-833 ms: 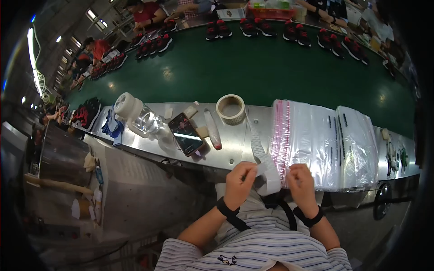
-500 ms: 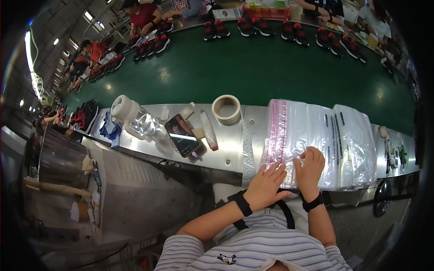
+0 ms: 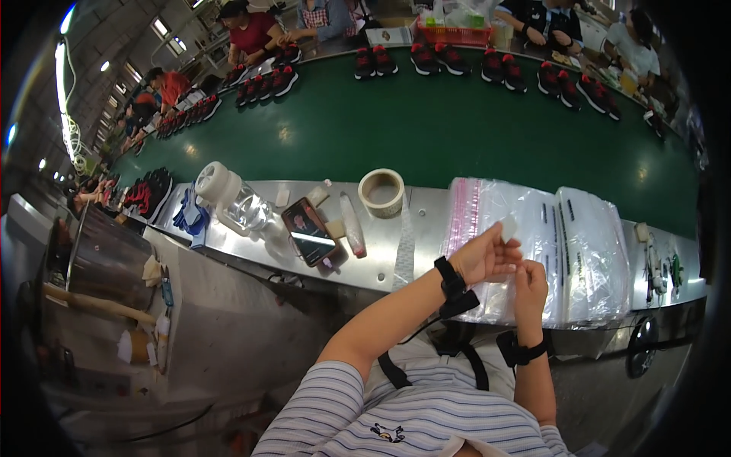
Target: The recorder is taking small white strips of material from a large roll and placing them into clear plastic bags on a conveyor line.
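Observation:
Above the stacked clear plastic bags, my left hand is turned palm up with its fingers curled. At its thumb tip is a small whitish piece, too small to name. My right hand is close beside it, fingertips pinched together near the left fingers; whatever is between them is hidden. One bag stack with pink zip strips lies under both hands. A second bag stack lies against its right side. Black bands circle both my wrists.
A tape roll stands left of the bags, a strip hanging from it. Further left are a phone, a white-capped bottle and blue gloves. Beyond the green belt, black-red shoes are lined up before several people.
My left hand has risen off the bags, moved right and turned palm up, a whitish piece now at its thumb. My right hand has come down slightly and closed into a pinch.

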`<state>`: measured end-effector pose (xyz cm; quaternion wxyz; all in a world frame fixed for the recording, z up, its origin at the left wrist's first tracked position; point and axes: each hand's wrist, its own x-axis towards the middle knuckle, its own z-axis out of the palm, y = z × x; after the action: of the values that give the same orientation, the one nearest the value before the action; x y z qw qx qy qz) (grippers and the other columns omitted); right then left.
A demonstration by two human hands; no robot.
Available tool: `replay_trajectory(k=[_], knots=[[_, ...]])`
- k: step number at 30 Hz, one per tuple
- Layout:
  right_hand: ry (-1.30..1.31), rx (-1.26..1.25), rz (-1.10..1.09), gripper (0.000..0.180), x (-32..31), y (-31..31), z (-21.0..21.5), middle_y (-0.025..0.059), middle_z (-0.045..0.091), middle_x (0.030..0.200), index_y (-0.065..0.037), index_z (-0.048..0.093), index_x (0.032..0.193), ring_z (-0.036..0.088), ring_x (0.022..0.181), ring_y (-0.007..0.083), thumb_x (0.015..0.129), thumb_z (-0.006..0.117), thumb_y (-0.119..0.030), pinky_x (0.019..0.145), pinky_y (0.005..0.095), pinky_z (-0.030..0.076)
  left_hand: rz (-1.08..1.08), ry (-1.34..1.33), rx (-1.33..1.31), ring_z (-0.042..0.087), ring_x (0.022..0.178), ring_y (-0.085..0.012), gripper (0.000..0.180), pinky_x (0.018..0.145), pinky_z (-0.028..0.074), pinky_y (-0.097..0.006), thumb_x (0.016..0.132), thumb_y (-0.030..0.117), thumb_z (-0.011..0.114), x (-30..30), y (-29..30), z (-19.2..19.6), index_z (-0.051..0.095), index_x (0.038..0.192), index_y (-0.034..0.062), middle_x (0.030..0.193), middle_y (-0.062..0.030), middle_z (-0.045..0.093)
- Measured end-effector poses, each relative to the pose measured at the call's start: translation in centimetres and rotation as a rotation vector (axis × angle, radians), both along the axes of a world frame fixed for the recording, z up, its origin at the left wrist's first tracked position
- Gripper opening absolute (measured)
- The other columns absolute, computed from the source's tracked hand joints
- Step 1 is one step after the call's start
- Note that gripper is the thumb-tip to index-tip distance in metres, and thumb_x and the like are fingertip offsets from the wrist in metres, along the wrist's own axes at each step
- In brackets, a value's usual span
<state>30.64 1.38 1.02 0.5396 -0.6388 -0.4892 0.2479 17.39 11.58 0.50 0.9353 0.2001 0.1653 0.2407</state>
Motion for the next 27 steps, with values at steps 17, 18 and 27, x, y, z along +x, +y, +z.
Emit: replay_trajectory(k=[17,18,27], knots=[[-0.026,0.054,0.326,0.016,1.6,-1.5,3.5,0.0112,0.054,0.105,0.000,0.052,0.097,0.051,0.093,0.0189,0.082,0.054,-0.005,0.083,0.0286,0.041,-0.102,0.455,0.204,0.061,0.081,-0.0347,0.052,0.060,0.052,-0.039,0.092,0.041,0.041,4.5,0.2,0.7,0.039,0.110,-0.0075,0.096,-0.0241,0.053],[0.062,0.008,0.319,0.028,1.0,-2.0,4.0,0.0135,0.055,0.108,0.000,0.053,0.102,0.052,0.099,0.0237,0.077,0.061,-0.007,0.086,0.0319,0.041,-0.135,0.404,0.134,0.062,0.082,-0.0346,0.058,0.061,0.053,-0.039,0.092,0.045,0.039,3.7,-0.1,1.4,0.035,0.115,-0.0078,0.099,-0.0252,0.052],[-0.776,0.188,0.358,0.024,-1.0,-1.8,3.5,0.0110,0.060,0.094,-0.003,0.060,0.092,0.057,0.084,0.0289,0.069,0.065,-0.006,0.070,0.0368,0.048,0.050,0.394,0.175,0.063,0.083,-0.0268,0.050,0.063,0.054,-0.029,0.092,0.033,0.045,-5.7,-4.4,4.7,0.033,0.126,-0.0015,0.122,-0.0205,0.047]])
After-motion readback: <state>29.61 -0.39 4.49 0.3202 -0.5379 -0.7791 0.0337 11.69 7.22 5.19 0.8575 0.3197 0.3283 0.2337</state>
